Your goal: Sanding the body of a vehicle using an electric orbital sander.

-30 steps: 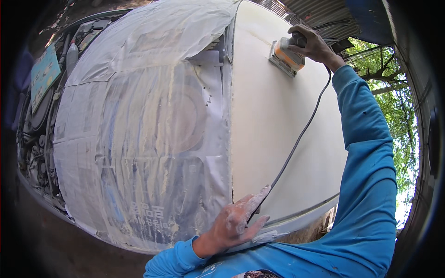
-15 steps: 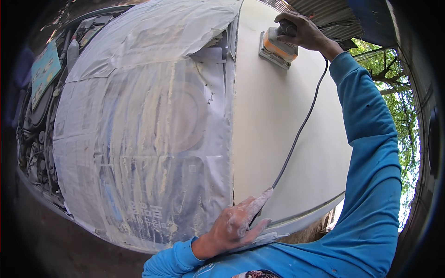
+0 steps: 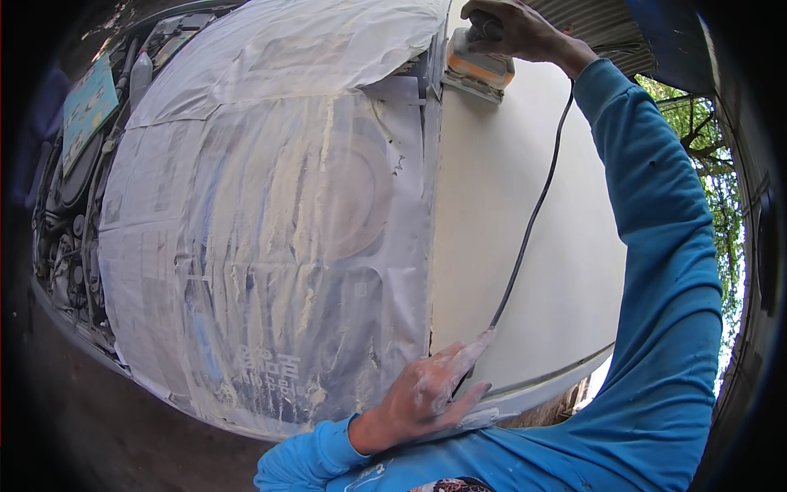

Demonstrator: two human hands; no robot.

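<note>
At the far end of a pale cream car roof panel [image 3: 533, 172], my right hand [image 3: 529, 34] is closed around the dark top of a grey-and-orange power sander [image 3: 478, 67]. The sander's flat pad rests on the panel close to its left edge. A black power cord [image 3: 537, 215] hangs from near my right wrist and runs back toward me. My left hand [image 3: 425, 400], coated in white dust, holds the cord low by my body at the near edge of the roof.
Dusty, wrinkled translucent masking sheeting [image 3: 246, 197] covers the windscreen area to the left. Beyond it lies an exposed engine bay [image 3: 78, 246] with a bottle [image 3: 141, 78] and a light-blue printed sheet [image 3: 88, 111]. Corrugated metal [image 3: 602, 33] stands at the far right.
My right hand has moved the sander slightly left and farther away, nearer the panel's left edge. The view has shifted a little; my left hand still holds the cord.
</note>
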